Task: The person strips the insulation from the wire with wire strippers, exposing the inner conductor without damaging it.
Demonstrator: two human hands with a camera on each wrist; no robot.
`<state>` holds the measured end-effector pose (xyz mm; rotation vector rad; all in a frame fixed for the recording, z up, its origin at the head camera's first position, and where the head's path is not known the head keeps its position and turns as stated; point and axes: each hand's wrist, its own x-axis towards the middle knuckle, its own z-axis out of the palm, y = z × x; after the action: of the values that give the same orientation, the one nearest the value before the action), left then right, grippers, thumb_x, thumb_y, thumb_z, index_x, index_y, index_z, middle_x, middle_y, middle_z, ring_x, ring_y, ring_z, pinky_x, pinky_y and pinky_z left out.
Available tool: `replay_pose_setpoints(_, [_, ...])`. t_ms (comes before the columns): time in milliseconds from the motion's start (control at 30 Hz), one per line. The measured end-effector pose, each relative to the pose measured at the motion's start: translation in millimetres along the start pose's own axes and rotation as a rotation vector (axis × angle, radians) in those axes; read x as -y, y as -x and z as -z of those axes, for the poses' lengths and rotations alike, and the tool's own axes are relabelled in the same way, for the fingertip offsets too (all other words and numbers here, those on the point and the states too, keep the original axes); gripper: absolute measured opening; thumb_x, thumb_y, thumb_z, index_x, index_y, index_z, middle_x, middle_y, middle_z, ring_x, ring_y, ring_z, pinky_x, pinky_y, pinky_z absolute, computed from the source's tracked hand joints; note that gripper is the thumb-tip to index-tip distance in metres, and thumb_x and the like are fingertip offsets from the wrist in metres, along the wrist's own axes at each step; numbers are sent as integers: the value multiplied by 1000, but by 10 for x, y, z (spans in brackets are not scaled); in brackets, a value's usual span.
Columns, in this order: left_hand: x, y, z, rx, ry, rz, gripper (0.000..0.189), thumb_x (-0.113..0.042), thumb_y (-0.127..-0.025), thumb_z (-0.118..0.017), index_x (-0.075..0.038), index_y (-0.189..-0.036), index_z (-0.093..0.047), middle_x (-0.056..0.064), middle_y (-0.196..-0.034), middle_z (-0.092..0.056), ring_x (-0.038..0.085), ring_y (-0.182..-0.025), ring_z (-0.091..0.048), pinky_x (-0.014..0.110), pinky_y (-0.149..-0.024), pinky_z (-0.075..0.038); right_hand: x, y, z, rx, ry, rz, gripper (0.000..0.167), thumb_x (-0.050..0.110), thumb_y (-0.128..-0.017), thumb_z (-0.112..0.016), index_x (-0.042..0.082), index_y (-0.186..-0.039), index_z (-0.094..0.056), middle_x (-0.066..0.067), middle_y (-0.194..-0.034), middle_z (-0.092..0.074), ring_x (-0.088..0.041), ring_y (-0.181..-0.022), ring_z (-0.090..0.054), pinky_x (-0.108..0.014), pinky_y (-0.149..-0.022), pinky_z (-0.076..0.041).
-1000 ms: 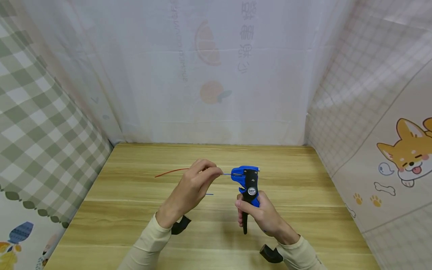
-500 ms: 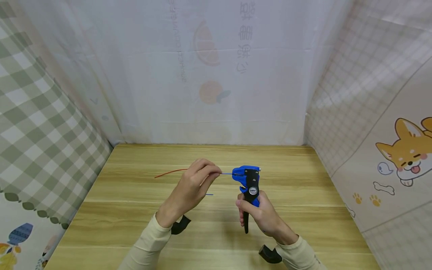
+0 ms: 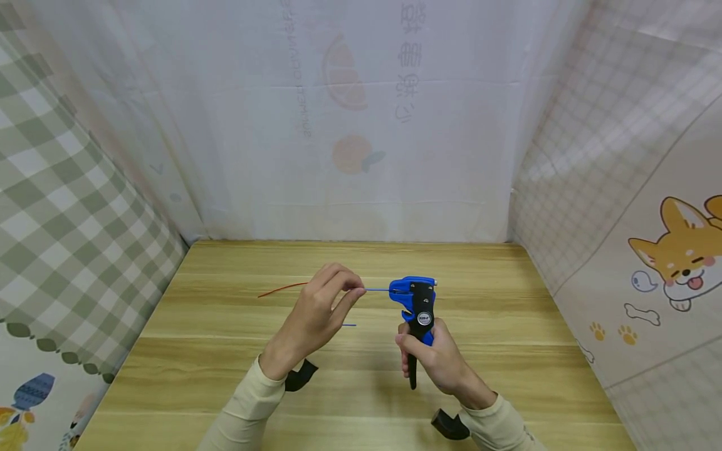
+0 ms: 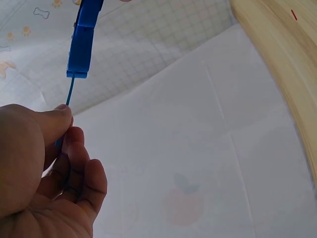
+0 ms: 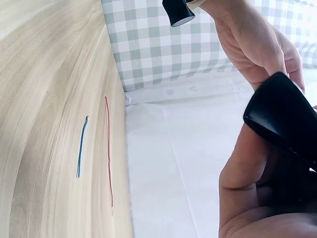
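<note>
My left hand (image 3: 318,307) pinches a thin blue wire (image 3: 376,290) between thumb and fingertips. The wire runs level to the right, its end in the nose of a blue and black wire stripper (image 3: 420,304). My right hand (image 3: 440,362) grips the stripper's handle, the tool upright above the table. In the left wrist view the wire (image 4: 70,91) enters the blue nose (image 4: 80,54); its tip is hidden inside. The right wrist view shows the black handle end (image 5: 282,114) within my right hand (image 5: 247,193).
A red wire (image 5: 109,153) and a second blue wire (image 5: 82,146) lie on the wooden table (image 3: 225,357), partly behind my left hand in the head view. White sheeting (image 3: 248,156) rises at the back; patterned cloths (image 3: 73,188) hang at both sides.
My left hand has shifted slightly left and the stripper slightly right. A longer stretch of blue wire shows between fingertips and tool. Both hands keep their hold.
</note>
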<state>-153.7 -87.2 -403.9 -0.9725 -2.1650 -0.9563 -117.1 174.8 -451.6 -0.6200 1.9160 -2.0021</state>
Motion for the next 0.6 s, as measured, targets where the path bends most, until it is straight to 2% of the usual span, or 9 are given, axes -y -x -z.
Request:
replay_pose_setpoints(200, [12,13,-20,3,2,15,11,1,-100,-82,-4,-104,-74,6,-102,-71,19,-93,-68,37,-78,-65,-25,2,-1,-26,38,8,23,0,-108,-57,-17,-93,-53,-25,-68,-56,-8,-58,-66,-38,-54,-63])
replay_pose_setpoints(600, [7,3,-36,-24,-17,9,10,1,-99,-83,-5,-102,-76,5,-100,-72,18,-92,-67,30,-78,-62,-32,2,-32,-75,79,10,23,-1,-107,-57,-17,-90,-54,-36,-67,-52,-10,-53,-64,-40,-50,-62])
